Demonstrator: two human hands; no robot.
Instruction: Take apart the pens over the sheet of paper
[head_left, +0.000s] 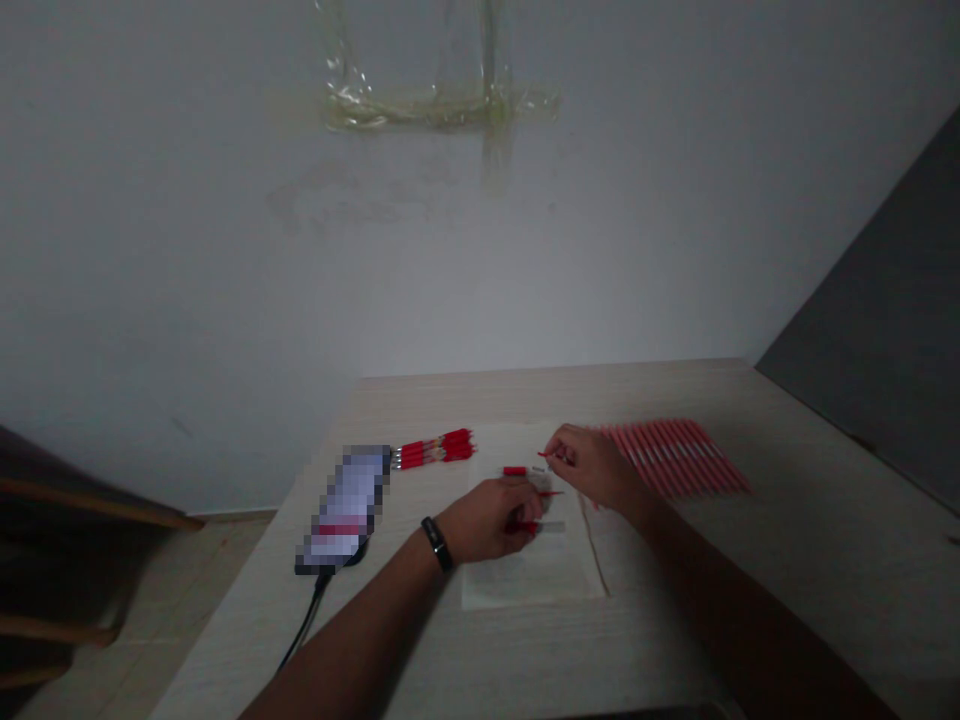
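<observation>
While over paper (529,580), hands (484,520) (589,465) on red pens (517,471)

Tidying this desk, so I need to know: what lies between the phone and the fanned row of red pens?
In the head view, a white paper sheet lies there, with the left hand and right hand above it, among red pen parts.

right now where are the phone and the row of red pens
phone (346,508): head view, on its blurred screen
row of red pens (675,458): head view, on the middle of the row
</observation>
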